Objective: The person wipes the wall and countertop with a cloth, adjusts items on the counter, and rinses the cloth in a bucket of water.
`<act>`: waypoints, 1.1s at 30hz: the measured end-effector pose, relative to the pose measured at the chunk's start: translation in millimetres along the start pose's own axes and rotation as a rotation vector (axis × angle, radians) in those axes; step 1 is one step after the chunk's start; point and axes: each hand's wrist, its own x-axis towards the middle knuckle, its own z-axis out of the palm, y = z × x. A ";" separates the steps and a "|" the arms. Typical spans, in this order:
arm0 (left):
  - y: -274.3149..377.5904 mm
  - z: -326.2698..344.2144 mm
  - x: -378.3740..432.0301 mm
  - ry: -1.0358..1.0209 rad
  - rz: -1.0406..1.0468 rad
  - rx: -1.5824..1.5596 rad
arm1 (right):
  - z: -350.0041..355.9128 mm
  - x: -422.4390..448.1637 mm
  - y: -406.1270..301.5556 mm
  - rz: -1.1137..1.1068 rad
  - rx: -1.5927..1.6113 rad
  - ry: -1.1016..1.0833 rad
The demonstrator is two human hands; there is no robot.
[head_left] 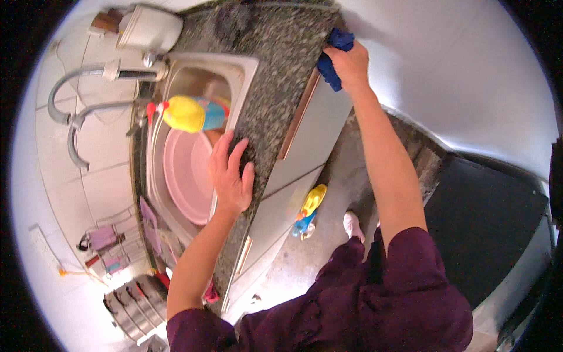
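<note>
My right hand (352, 66) grips a dark blue cloth (329, 72) at the right end of the speckled granite countertop (279, 57), where part of the cloth hangs over the front edge. Spread and holding nothing, my left hand (231, 174) is over the front rim of the steel sink (247, 70). A pink plastic basin (184, 171) sits inside the sink. Beside it, near my left fingertips, is a yellow bottle (187, 115) with a red cap and a blue label. Whether my left palm touches the rim cannot be told.
A curved faucet (83, 75) rises behind the sink, near a white container (151, 28). Steel canisters (136, 303) stand at the far left. Below the counter are cabinet doors (316, 119); yellow and blue bottles (313, 200) stand on the floor. A black panel (488, 224) is at right.
</note>
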 end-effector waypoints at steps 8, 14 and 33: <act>-0.5 1.1 0.7 0.030 0.046 0.026 | 3.0 -117.9 -32.7 -0.328 -0.561 -0.049; -2.0 3.0 -2.1 0.063 0.070 0.027 | 24.0 -256.9 -12.0 -0.320 -0.270 -0.131; -57.9 21.6 -23.3 0.402 -0.223 -1.244 | 30.8 -287.4 -93.4 -0.944 -0.617 -0.568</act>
